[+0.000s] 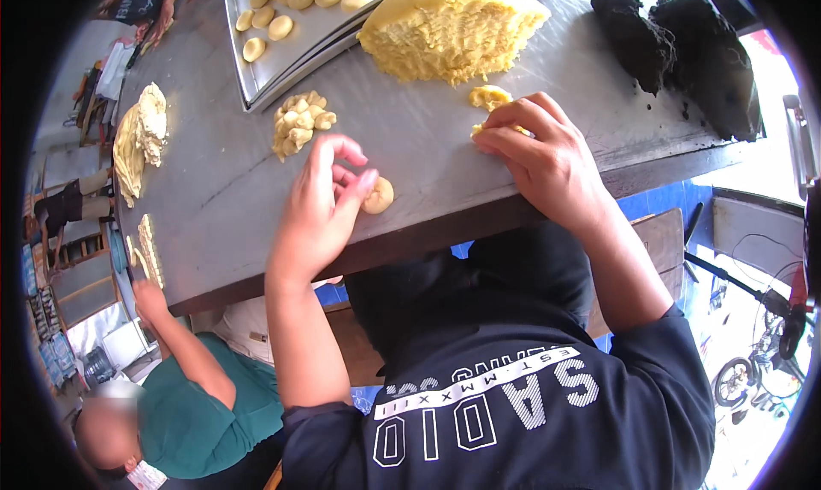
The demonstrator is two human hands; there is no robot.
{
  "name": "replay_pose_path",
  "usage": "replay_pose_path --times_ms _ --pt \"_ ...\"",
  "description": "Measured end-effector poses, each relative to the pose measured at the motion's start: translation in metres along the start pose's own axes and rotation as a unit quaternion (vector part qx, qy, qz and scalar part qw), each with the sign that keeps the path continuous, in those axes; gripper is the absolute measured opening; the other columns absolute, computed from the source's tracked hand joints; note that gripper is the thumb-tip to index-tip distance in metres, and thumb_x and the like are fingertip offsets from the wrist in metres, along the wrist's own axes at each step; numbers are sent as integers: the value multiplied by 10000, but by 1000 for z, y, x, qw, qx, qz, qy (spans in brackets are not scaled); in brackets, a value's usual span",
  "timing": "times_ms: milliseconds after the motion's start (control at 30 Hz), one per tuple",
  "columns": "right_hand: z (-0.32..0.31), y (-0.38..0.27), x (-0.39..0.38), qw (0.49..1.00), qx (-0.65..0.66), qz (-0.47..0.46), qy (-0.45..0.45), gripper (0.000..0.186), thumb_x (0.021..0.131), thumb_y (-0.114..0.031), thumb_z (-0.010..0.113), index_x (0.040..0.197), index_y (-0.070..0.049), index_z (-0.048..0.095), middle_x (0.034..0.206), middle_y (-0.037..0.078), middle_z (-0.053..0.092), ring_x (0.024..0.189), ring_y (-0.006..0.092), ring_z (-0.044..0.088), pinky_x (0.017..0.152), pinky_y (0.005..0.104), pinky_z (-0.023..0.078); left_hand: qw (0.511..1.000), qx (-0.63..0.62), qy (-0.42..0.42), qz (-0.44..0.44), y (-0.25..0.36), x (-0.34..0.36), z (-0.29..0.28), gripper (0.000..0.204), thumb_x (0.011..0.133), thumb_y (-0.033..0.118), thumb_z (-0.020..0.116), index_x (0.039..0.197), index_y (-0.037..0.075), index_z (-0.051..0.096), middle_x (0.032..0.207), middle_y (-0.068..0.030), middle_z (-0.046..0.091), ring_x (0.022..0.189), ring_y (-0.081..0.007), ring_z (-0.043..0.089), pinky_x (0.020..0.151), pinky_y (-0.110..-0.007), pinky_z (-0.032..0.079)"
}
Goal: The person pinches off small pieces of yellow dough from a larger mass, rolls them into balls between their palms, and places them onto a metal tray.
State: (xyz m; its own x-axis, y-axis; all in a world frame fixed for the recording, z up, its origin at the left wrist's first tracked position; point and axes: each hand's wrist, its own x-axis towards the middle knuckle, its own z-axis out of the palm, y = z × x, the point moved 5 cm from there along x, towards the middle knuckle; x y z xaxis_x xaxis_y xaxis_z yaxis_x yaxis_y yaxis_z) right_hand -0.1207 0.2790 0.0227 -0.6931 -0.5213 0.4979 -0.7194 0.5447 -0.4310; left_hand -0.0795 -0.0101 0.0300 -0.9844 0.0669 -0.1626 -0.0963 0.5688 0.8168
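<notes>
My left hand (321, 203) is over the metal table near its front edge, fingers loosely curved and thumb apart from them. Beside its thumb tip lies a round ball of pale dough (378, 197) with a dimpled top; whether the thumb touches it I cannot tell. My right hand (547, 152) pinches a small piece of yellow filling (478, 131), partly hidden by the fingers. Just beyond it lies another yellow lump (490, 97). A large torn mound of the same yellow mass (449, 41) sits farther back. A cluster of small dough pieces (301, 122) lies beyond my left hand.
Behind the cluster stands a metal tray (248, 84) holding several round dough balls. A black mass (684, 54) lies at the far right of the table (410, 118). More dough (141, 144) is at the left, where a co-worker in a green shirt (205, 404) reaches onto the table.
</notes>
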Motion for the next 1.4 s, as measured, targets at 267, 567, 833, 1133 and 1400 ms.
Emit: replay_pose_path --times_ms 267,567,833,1133,1400 --pt "0 2 -2 999 50 1 -21 318 861 -15 741 1150 -96 848 1211 68 778 1126 314 714 958 431 643 877 412 139 204 26 11 32 81 1070 151 745 1055 93 690 1001 -103 791 920 -326 808 809 -452 656" --pt "2 -2 4 999 27 29 -11 272 926 -142 875 1190 -87 845 1272 70 772 1180 310 706 1001 436 634 836 -460 259 151 -20 -3 -43 572 1074 276 872 1539 32 645 1494 -191 714 1196 -219 738 1048 -396 595" --pt "4 0 2 999 34 29 -29 245 900 -195 912 1119 -102 853 1253 50 778 1166 296 708 1000 438 632 851 395 300 170 -77 1 -72 430 992 303 934 1290 37 773 1360 -114 767 1050 -231 731 976 -406 593" --pt "1 -5 4 999 39 -1 9 274 922 -231 912 1150 -97 841 1214 67 772 1149 301 712 1000 448 624 972 100 213 27 -102 26 -96 268 1050 149 891 1230 3 756 1105 -39 756 877 -89 674 818 -274 572" --pt "-2 -18 4 999 29 -34 28 252 879 -194 864 1115 -124 808 1166 88 718 1110 334 696 949 466 619 925 -247 287 41 -132 -7 -83 282 1173 82 696 1423 -13 607 1295 -195 745 1183 -274 757 1057 -403 627"
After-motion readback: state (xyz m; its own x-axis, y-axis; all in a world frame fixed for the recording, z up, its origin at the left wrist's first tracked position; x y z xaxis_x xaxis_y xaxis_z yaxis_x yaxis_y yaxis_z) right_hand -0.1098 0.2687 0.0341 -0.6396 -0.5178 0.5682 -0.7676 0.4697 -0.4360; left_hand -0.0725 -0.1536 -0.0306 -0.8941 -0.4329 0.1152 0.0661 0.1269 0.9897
